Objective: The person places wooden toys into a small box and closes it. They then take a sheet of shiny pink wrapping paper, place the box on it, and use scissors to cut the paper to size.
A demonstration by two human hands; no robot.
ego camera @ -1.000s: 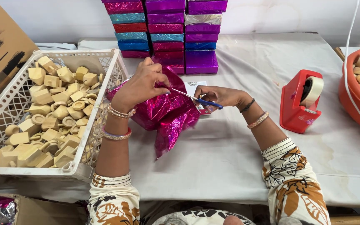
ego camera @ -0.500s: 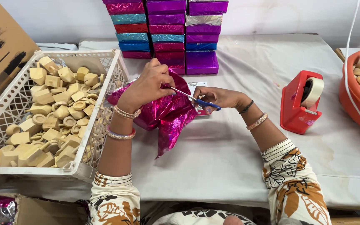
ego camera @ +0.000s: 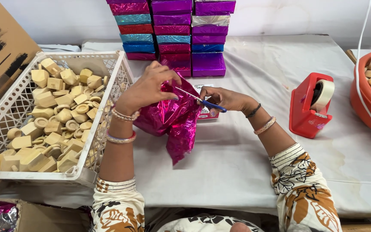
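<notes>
left hand (ego camera: 149,86) pinching magenta foil sheet (ego camera: 172,118) up off worktop (ego camera: 237,159); right hand (ego camera: 224,99) gripping blue-handled scissors (ego camera: 202,102), blades at foil edge.

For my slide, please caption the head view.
Left hand holds magenta foil wrap; right hand cuts it with blue-handled scissors.

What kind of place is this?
Probably a small gift-packing workshop: a white crate of small wooden pieces, stacked foil-wrapped boxes, a red tape dispenser, and hands cutting pink foil with scissors.
</notes>
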